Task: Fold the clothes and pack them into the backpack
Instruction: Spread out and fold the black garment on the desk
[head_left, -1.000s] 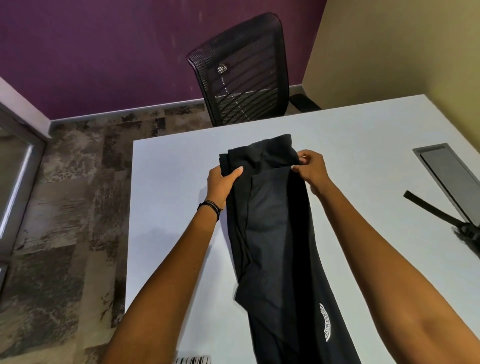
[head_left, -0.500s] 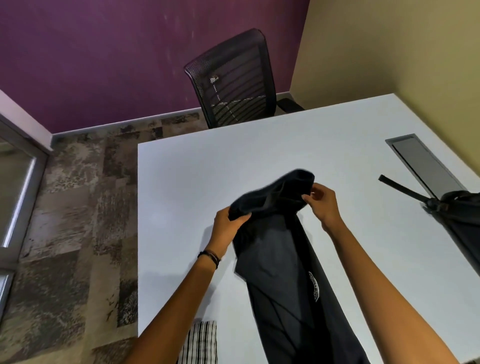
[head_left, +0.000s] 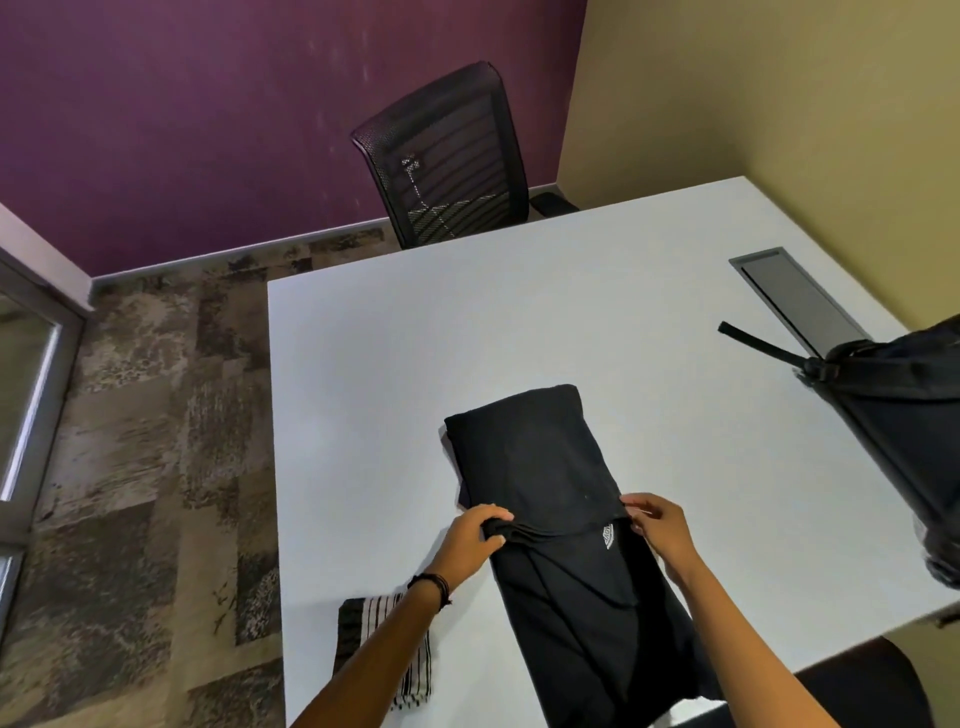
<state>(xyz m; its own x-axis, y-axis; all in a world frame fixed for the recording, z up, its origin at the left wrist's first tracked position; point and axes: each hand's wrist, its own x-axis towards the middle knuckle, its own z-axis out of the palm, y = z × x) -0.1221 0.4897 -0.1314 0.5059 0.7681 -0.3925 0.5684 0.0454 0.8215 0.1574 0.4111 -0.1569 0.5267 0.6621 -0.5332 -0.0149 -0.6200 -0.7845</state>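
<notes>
White table (head_left: 519, 322), rectangular, plain matte top.
- Centre down to 6 o'clock: long black garment (head_left: 535, 457), lying flat, far end folded back over itself.
- 7 o'clock: striped cloth (head_left: 363, 618), folded, near the left edge.
- 3 o'clock: black backpack (head_left: 898, 415) at the right edge, strap (head_left: 753, 340) trailing inward.
- 2 o'clock: grey hatch (head_left: 795, 301) set into the top.

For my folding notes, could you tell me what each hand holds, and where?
Both hold the black garment at its folded-over edge: the left hand grips the left corner, the right hand pinches the right corner.
</notes>
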